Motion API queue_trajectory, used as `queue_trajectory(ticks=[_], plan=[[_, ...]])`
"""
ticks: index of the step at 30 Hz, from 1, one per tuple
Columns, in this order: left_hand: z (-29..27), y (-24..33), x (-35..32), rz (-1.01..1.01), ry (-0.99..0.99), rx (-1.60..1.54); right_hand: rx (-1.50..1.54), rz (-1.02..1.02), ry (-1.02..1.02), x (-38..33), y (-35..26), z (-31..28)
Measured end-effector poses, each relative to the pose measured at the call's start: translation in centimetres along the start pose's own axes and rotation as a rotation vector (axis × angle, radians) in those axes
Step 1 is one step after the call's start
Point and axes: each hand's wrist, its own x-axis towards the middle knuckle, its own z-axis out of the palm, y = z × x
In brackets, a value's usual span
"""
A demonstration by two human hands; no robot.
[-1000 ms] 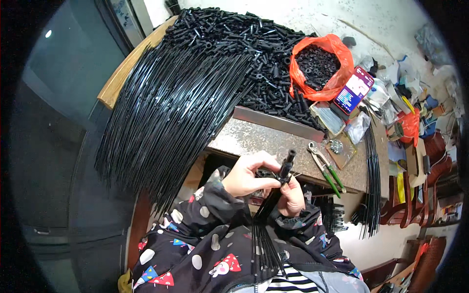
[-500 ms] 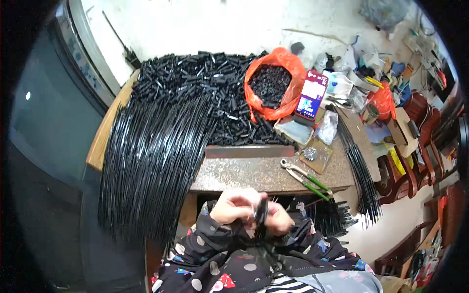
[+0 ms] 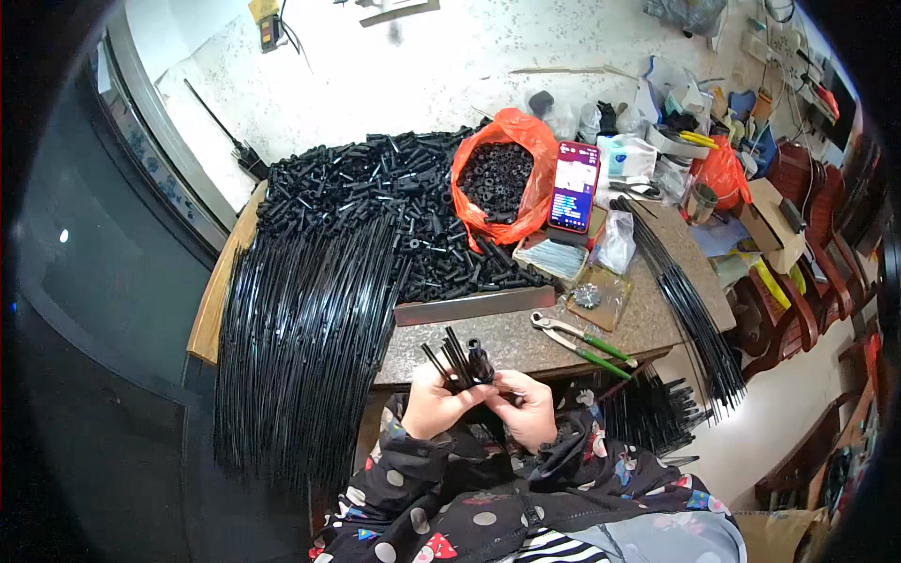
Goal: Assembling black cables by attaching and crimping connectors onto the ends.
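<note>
Above my lap, at the table's front edge, my hands meet. My left hand is closed round several thin black rods, whose ends stick up past the fingers. Beside the rods a short black tubular part stands upright, its round open end on top. My right hand is closed too, thumb and fingers pinched at the lower end of that part. What lies between the fingertips is mostly hidden. Long black rods lie in a thick bundle to the left, overhanging the table. Behind is a heap of short black tubular parts.
A metal strip fronts the heap. Green-handled pincers lie right of my hands. Farther back stand an orange plastic bag of small black pieces and a lit phone. More rods hang off the right edge.
My hands have turned so the rods and the tubular part now point up and away from me; before, a dark blurred piece was between them. The view has shifted slightly.
</note>
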Motion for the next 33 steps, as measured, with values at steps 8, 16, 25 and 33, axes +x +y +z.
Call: queue_trajectory(ticks=[8,16,25,33], plan=[[-1.1,-0.3,-0.5,-0.019,-0.243,-0.258,0.309,0.372,-0.492,1.4,-0.4,-2.3],[-1.2,-1.7,-0.8,-0.146,-0.220,-0.253,0.395,0.369,-0.353,2.4,1.5,-1.1],[-0.1,-4.1,-1.2,0.052,0.012,0.032,-0.135,-0.012,-0.043,0.8,1.5,0.8],[1.2,-4.5,-0.4,0.046,0.103,-0.250,0.145,0.297,-0.091,2.4,1.2,0.8]])
